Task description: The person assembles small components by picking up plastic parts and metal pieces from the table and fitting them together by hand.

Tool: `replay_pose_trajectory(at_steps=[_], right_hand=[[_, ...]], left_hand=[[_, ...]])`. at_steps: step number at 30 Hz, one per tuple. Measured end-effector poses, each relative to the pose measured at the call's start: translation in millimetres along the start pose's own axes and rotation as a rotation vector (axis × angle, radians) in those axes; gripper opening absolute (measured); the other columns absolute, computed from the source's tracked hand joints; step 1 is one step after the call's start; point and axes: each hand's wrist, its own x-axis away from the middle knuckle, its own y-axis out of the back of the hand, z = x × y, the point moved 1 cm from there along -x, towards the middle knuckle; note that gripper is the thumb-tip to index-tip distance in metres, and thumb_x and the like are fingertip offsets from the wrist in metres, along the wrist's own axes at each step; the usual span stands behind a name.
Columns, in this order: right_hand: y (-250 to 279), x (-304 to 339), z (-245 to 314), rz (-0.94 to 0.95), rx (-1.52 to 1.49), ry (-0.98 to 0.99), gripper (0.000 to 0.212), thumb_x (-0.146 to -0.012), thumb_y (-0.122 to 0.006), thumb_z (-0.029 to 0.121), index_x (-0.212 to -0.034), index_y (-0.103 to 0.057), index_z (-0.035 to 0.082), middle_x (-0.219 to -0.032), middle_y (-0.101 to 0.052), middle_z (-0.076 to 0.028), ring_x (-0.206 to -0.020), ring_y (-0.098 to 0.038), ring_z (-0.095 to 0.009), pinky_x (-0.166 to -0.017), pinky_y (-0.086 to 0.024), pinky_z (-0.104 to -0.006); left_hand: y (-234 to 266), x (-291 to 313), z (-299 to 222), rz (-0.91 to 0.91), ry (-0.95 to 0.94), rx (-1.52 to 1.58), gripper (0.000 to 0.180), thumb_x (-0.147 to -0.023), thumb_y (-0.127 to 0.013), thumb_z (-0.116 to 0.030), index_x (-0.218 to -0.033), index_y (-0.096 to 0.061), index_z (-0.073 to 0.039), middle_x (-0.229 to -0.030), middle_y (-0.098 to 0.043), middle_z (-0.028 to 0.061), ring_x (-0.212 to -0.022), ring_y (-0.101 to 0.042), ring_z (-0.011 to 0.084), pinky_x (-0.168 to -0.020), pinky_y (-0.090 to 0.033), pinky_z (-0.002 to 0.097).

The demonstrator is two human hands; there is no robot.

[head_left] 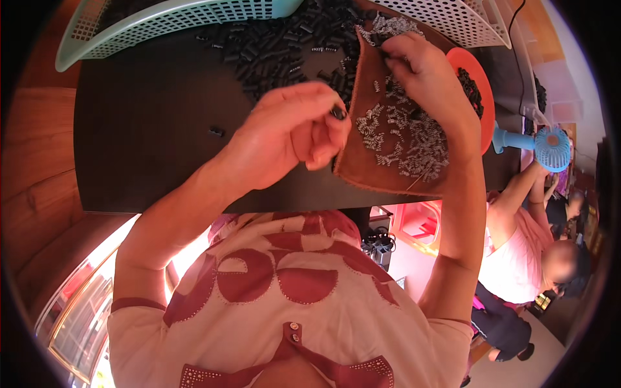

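My left hand (284, 129) is closed in a pinch above the dark table, gripping a small black plastic piece (337, 112) between thumb and fingers. Over the upper part of a brown cloth (362, 169), my right hand (430, 74) has its fingers curled together among small metal springs. Whatever sits in its fingertips is too small to make out. Many loose springs (424, 145) are scattered over the cloth beneath the right wrist, and more springs (394, 26) lie heaped at its far edge. A pile of small black plastic pieces (272, 52) spreads beyond my left hand.
A pale green perforated basket (174, 29) stands far left, a white perforated basket (453, 22) far right. Right of the cloth are an orange-red plate (485, 123) holding dark pieces and a blue handheld fan (552, 149). One black piece (217, 131) lies apart. Other people sit at the right.
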Motion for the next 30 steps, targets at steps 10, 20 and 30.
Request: replay_pose_trajectory(at_steps=[10,20,30], right_hand=[[4.0,4.9,13.8,-0.069,0.13,0.021,0.019,-0.084,-0.057,0.001,-0.103,-0.06,0.001,-0.091,-0.058,-0.013,-0.082,-0.059,-0.031,-0.072,-0.047,-0.0352],[-22.0,5.3,66.7,0.036,-0.101,0.108,0.007,-0.086,-0.058,0.009,-0.091,-0.06,0.005,-0.087,-0.057,-0.011,-0.08,-0.06,-0.034,-0.067,-0.049,-0.0433],[-20.8,-10.7,68.1,0.097,0.036,0.098,0.01,-0.084,-0.061,0.006,-0.093,-0.059,0.002,-0.087,-0.057,-0.013,-0.081,-0.058,-0.034,-0.07,-0.046,-0.0404]], left_hand=[[15.6,2.2,-13.9,-0.132,-0.285,0.081,0.03,-0.1,-0.038,-0.024,-0.08,-0.048,-0.005,-0.076,-0.049,0.0064,-0.058,-0.04,0.0134,-0.052,-0.033,0.0259],[26.1,7.7,-23.8,-0.121,-0.345,0.106,0.029,-0.099,-0.038,-0.025,-0.081,-0.047,-0.004,-0.078,-0.047,0.006,-0.058,-0.039,0.014,-0.054,-0.033,0.0262],[27.2,11.2,-27.5,-0.145,-0.347,0.125,0.03,-0.099,-0.037,-0.025,-0.08,-0.048,-0.004,-0.077,-0.049,0.007,-0.057,-0.038,0.0145,-0.053,-0.033,0.0264]])
